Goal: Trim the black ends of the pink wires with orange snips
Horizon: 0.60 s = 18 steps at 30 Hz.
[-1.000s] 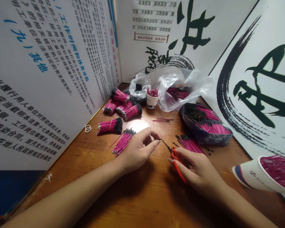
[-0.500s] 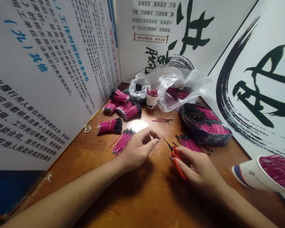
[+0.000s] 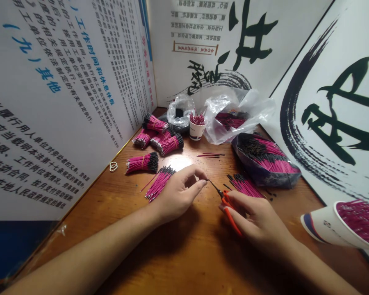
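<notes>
My left hand (image 3: 183, 192) is closed in a pinch, thumb against forefinger, on something tiny and dark at the fingertips that I cannot make out. My right hand (image 3: 255, 213) is wrapped round the orange-handled scissors (image 3: 232, 217), whose thin dark tips meet the fingertips of my left hand. Loose pink wires with black ends (image 3: 160, 184) lie beside my left hand. Behind my right hand is another loose pile of pink wires (image 3: 246, 185). A few single wires (image 3: 210, 155) lie on the wooden table (image 3: 184, 262) further back.
Banded wire bundles (image 3: 142, 162) stand at the back left. Behind are a paper cup of wires (image 3: 197, 131) and clear plastic bags (image 3: 213, 123). On the right are a dark bag of wires (image 3: 264, 174) and a tilted large cup (image 3: 322, 223). Printed panels (image 3: 184, 73) enclose the table.
The scissor tips have moved slightly left, up to the fingertips of my left hand. My left hand has stayed in place.
</notes>
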Each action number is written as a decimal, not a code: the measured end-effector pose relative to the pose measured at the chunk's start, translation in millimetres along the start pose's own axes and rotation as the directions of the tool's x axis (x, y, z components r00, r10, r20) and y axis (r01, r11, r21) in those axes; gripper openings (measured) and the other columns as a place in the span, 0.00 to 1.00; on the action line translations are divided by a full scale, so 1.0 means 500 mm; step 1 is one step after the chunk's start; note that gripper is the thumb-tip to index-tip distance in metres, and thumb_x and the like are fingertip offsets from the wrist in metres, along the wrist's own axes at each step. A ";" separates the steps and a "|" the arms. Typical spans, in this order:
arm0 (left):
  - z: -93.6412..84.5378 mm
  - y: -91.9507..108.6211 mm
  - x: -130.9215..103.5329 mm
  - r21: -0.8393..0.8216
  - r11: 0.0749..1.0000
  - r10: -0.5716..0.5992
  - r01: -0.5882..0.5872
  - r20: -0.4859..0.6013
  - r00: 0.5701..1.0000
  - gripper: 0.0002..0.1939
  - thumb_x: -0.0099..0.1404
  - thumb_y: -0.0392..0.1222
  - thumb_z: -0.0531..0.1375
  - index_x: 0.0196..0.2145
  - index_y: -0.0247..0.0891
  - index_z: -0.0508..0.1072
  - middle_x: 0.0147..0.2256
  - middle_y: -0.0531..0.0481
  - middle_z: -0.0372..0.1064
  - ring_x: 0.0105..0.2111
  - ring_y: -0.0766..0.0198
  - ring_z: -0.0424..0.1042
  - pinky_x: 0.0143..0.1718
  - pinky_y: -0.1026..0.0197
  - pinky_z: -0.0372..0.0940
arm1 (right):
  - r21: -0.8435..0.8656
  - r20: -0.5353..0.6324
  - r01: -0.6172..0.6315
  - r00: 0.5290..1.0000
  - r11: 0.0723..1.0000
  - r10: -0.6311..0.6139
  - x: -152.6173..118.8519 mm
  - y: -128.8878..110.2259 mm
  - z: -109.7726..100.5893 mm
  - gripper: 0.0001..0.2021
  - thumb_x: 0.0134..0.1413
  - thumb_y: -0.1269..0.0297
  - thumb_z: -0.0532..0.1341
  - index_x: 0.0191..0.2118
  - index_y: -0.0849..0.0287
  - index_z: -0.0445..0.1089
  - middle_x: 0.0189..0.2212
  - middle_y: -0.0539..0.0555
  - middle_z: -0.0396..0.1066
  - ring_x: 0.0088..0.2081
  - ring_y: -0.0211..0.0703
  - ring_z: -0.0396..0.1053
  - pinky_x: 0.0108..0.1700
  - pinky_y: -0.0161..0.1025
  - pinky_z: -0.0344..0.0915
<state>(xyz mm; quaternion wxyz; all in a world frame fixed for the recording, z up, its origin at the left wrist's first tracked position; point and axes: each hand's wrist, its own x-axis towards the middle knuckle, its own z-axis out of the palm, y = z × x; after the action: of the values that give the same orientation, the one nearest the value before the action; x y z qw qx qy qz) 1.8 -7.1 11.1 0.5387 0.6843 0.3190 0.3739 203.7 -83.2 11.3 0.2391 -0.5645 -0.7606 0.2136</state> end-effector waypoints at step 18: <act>0.000 0.000 -0.001 -0.011 1.000 -0.023 0.023 0.013 1.000 0.06 0.66 0.41 0.56 0.36 0.35 0.67 0.25 0.56 0.60 0.23 0.71 0.57 0.25 0.66 0.54 | -0.007 0.017 -0.024 1.000 1.000 0.024 0.000 0.005 0.006 0.09 0.62 0.58 0.55 0.34 0.57 0.65 0.21 0.48 0.66 0.23 0.36 0.60 0.27 0.33 0.57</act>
<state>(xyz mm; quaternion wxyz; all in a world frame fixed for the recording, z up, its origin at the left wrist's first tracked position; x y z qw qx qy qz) 1.5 -7.7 11.2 0.5487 0.6801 0.3211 0.3651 204.0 -82.6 7.6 0.2284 -0.5725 -0.7565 0.2187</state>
